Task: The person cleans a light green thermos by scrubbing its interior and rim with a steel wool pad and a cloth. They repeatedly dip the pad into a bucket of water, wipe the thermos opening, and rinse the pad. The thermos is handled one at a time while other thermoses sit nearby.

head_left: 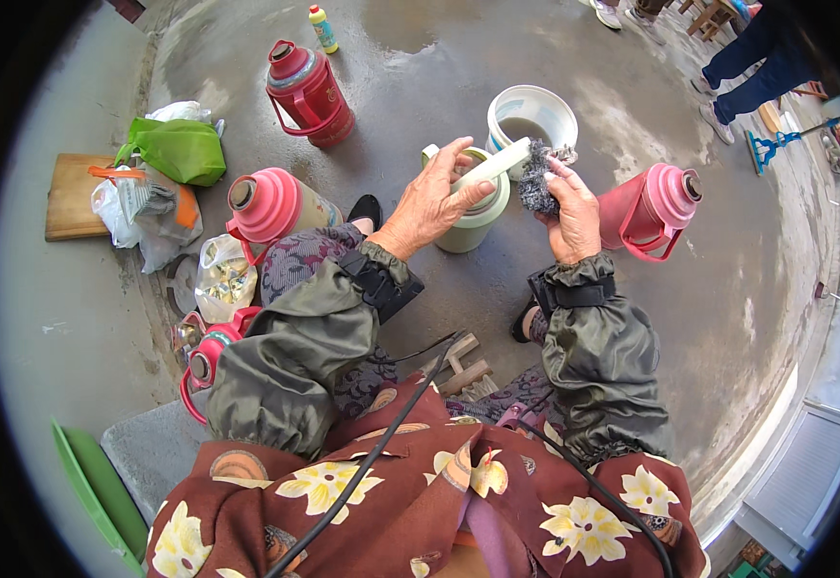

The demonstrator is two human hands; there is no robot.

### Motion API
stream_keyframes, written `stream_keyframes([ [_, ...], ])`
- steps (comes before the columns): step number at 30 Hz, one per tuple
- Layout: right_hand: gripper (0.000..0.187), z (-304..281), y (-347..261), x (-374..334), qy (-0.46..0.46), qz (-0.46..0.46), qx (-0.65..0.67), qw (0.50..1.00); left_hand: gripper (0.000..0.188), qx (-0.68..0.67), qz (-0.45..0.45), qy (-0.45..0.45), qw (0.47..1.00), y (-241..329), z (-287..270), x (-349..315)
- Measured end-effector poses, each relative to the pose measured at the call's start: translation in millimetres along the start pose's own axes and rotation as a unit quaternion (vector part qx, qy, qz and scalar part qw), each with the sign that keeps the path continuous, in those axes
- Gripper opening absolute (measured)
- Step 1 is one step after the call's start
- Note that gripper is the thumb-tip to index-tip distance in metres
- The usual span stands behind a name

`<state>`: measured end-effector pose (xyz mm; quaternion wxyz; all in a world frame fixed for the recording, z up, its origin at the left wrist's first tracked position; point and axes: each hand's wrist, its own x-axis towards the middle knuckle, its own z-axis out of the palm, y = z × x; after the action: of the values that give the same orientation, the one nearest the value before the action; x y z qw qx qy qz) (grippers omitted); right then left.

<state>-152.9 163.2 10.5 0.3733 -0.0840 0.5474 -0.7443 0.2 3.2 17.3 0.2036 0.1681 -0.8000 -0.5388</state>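
Note:
A pale green thermos flask (465, 234) stands on the wet floor in front of me, partly covered by my left hand (436, 197). Thumb and fingers of that hand are closed around a pale green handle (497, 164) above the flask; whether it is joined to the flask I cannot tell. My right hand (570, 214) pinches a grey wiry scouring pad (536, 183), which touches the handle's far end. Just beyond the pad is a white bucket (573, 120) of murky water. To the right of my right hand, a pink-red thermos flask (622, 207) leans at an angle in the view.
More red and pink thermos flasks (316, 101) stand ahead and at my left. A yellow-green bottle (323, 31) is farther off. Plastic bags (184, 149) and a wooden board (75, 197) lie along the left wall. At upper right are a person's legs (762, 63) and a blue mop (772, 149).

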Motion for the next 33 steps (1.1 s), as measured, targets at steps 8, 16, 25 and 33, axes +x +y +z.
stream_keyframes([
  [8,0.035,-42.3,29.3,32.4,0.109,-0.018,0.002,0.994,0.038,-0.079,-0.195,0.132,0.969,-44.5,-57.4,83.7],
  [16,0.027,20.4,7.8,111.6,-0.054,-0.321,-0.528,0.784,0.042,-0.122,-0.217,0.039,0.968,-59.7,-76.8,105.5],
  [25,0.015,39.8,26.8,137.7,-0.146,-0.386,-0.796,0.442,0.041,-0.166,-0.210,0.052,0.962,-68.1,-78.9,99.3],
  [33,0.020,43.2,9.1,137.7,-0.143,-0.326,-0.719,0.597,0.045,-0.267,-0.231,0.017,0.935,-73.8,-90.0,91.8],
])
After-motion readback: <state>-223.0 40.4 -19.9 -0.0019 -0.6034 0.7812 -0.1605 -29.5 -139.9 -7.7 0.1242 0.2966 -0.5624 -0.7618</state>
